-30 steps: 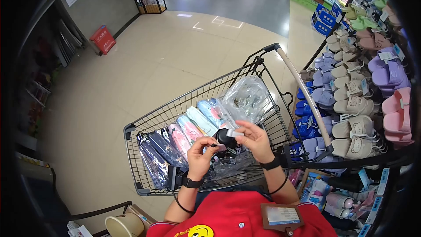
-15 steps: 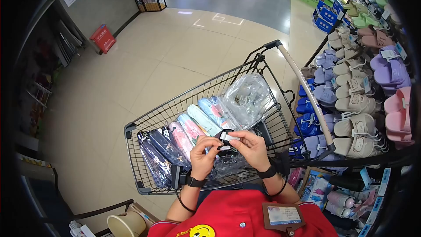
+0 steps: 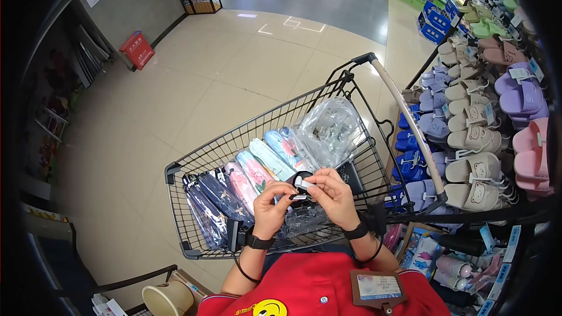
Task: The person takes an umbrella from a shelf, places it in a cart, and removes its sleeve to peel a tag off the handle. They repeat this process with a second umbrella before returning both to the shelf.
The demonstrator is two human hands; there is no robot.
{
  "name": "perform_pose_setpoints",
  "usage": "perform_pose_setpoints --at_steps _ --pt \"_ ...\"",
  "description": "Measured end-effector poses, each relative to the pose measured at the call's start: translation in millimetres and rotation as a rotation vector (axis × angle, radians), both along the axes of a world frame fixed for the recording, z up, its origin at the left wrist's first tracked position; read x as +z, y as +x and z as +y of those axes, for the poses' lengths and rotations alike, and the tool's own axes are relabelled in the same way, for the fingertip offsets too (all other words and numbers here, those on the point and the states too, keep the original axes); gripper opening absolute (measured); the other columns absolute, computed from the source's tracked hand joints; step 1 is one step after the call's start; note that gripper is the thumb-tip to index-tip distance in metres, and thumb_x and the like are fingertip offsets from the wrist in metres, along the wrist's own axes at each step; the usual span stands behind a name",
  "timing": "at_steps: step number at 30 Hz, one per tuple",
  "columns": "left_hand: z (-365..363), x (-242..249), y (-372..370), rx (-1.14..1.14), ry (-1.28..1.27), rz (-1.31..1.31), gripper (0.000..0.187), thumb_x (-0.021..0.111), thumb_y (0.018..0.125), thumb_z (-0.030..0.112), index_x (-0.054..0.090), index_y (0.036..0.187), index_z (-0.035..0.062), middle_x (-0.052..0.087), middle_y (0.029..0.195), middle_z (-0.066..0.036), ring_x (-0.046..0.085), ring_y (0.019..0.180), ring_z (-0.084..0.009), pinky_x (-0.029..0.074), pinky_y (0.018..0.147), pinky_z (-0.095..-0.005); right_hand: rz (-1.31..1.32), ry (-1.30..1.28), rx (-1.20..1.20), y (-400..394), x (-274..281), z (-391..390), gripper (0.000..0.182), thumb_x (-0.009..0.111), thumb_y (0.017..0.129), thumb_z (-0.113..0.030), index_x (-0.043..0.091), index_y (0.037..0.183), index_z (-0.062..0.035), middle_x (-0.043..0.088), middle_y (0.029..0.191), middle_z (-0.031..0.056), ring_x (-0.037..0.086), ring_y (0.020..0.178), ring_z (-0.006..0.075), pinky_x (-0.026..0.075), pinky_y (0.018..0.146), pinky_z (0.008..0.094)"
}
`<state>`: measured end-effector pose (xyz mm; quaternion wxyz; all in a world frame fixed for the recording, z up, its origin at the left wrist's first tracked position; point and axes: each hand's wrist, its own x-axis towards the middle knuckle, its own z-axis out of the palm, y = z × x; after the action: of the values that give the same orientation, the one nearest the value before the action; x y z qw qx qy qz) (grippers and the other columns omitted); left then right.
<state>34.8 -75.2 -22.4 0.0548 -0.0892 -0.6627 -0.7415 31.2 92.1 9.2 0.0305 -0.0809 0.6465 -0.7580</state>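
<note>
Tiled floor [image 3: 234, 64]; left hand [image 3: 269, 208], right hand [image 3: 338, 198]: grips pinching, apparently, white tags [image 3: 302, 184]; red box [image 3: 137, 51] lettering blurred.

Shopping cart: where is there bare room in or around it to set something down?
Bare floor lies between the cart and the red box by the wall. Crowded: inside, wrapped packages and clear plastic, left hand and right hand above; beside, the slipper display.

Both hands [image 3: 301, 202] raised together, fingers pinched
</note>
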Motion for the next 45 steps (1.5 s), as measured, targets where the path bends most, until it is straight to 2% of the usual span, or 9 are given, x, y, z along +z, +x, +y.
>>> perform_pose_setpoints --at_steps 6,10,12,14,27,34,36,39,45 --pt "1.3 3.3 -0.7 0.006 0.062 -0.065 0.008 0.067 0.077 -0.001 0.063 0.083 0.0021 0.064 0.085 -0.005 0.056 0.083 -0.0150 0.044 0.077 -0.0270 -0.011 -0.021 -0.024 1.1 -0.8 -2.2 0.019 0.058 0.086 -0.002 0.060 0.105 0.0032 0.044 0.101 0.0028 0.052 0.074 0.0060 0.044 0.063 0.0178" --pt "-0.4 1.5 -1.3 -0.006 0.086 -0.067 0.008 0.067 0.077 -0.001 0.063 0.084 0.0020 0.064 0.085 -0.005 0.057 0.083 -0.0149 0.044 0.076 -0.0267 0.001 -0.008 -0.035 1.9 -1.7 -3.4 0.019 0.059 0.086 -0.002 0.060 0.105 0.0035 0.044 0.101 0.0029 0.053 0.075 0.0064 0.045 0.064 0.0182" --pt "-2.0 0.4 -1.0 -0.024 0.019 -0.021 0.012 0.066 0.076 -0.006 0.061 0.085 0.0003 0.060 0.087 -0.007 0.057 0.083 -0.0146 0.046 0.077 -0.0260 -0.001 -0.010 -0.043 3.5 -1.8 -4.2 0.019 0.059 0.086 -0.002 0.060 0.105 0.0037 0.044 0.101 0.0028 0.053 0.076 0.0065 0.045 0.064 0.0183" --pt "-1.3 3.6 -0.5 -0.027 0.040 -0.030 0.012 0.066 0.076 -0.006 0.061 0.085 0.0003 0.060 0.087 -0.007 0.057 0.083 -0.0144 0.046 0.077 -0.0259 0.002 0.030 -0.031 3.9 -1.3 -4.3 0.019 0.058 0.086 0.000 0.060 0.105 0.0036 0.042 0.104 0.0032 0.054 0.084 0.0072 0.048 0.068 0.0186" --pt "-2.7 8.8 4.0 -0.042 0.209 -0.126 0.013 0.065 0.077 -0.007 0.059 0.086 0.0002 0.059 0.088 -0.005 0.057 0.082 -0.0132 0.047 0.075 -0.0255 0.005 -0.064 -0.047 5.3 -4.6 -11.5 0.020 0.059 0.086 -0.001 0.061 0.105 0.0038 0.043 0.102 0.0027 0.054 0.079 0.0072 0.047 0.067 0.0191" --pt "-6.0 7.0 3.0 -0.053 0.167 -0.088 0.011 0.065 0.077 -0.006 0.060 0.084 0.0002 0.059 0.086 -0.006 0.057 0.082 -0.0134 0.046 0.075 -0.0252 0.020 -0.048 -0.049 6.4 -7.5 -12.4 0.019 0.059 0.086 -0.001 0.061 0.104 0.0038 0.044 0.103 0.0031 0.054 0.081 0.0073 0.047 0.067 0.0194" --pt "-7.1 6.2 2.7 -0.036 0.056 -0.034 0.011 0.066 0.076 -0.006 0.060 0.083 0.0001 0.059 0.085 -0.006 0.057 0.081 -0.0138 0.046 0.074 -0.0253 0.033 -0.031 -0.052 7.1 -7.7 -12.3 0.019 0.059 0.086 -0.001 0.060 0.104 0.0039 0.044 0.103 0.0032 0.055 0.082 0.0073 0.047 0.067 0.0195" --pt "-4.5 11.1 3.4 -0.021 0.141 -0.069 0.011 0.066 0.076 -0.006 0.061 0.083 0.0000 0.060 0.086 -0.006 0.057 0.081 -0.0143 0.045 0.075 -0.0251 0.010 -0.058 -0.034 6.6 -4.7 -12.8 0.018 0.057 0.086 0.001 0.060 0.104 0.0044 0.043 0.105 0.0049 0.054 0.082 0.0080 0.049 0.068 0.0198" --pt "-6.9 9.2 2.5 -0.040 0.102 -0.054 0.011 0.065 0.076 -0.007 0.060 0.083 0.0000 0.059 0.086 -0.006 0.056 0.081 -0.0136 0.045 0.074 -0.0251 0.036 -0.019 -0.051 7.5 -7.8 -13.4 0.019 0.059 0.086 -0.001 0.060 0.104 0.0040 0.044 0.103 0.0038 0.056 0.081 0.0081 0.048 0.067 0.0195"
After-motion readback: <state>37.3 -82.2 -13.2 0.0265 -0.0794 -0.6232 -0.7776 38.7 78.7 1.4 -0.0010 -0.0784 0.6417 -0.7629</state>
